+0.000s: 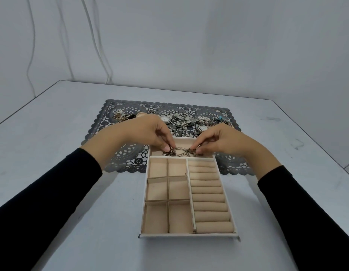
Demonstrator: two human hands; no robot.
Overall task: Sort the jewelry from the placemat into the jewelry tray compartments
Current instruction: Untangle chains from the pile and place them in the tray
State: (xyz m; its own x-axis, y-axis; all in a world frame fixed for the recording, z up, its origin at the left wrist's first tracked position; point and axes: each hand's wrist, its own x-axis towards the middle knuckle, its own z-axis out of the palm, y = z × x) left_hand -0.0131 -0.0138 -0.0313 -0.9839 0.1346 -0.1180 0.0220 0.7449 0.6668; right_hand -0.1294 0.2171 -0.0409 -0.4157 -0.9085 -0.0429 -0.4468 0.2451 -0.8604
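Two hands work over one jewelry tray (233, 192) on a white table (72, 192). The left hand (148, 133) and right hand (220, 140) each pinch an end of one linked chain (182, 152), which lies in the tray's single long far compartment. Six square compartments and roughly nine ring rolls sit nearer. One lace placemat (130, 159) behind holds the jewelry pile (181, 122), including two watches.
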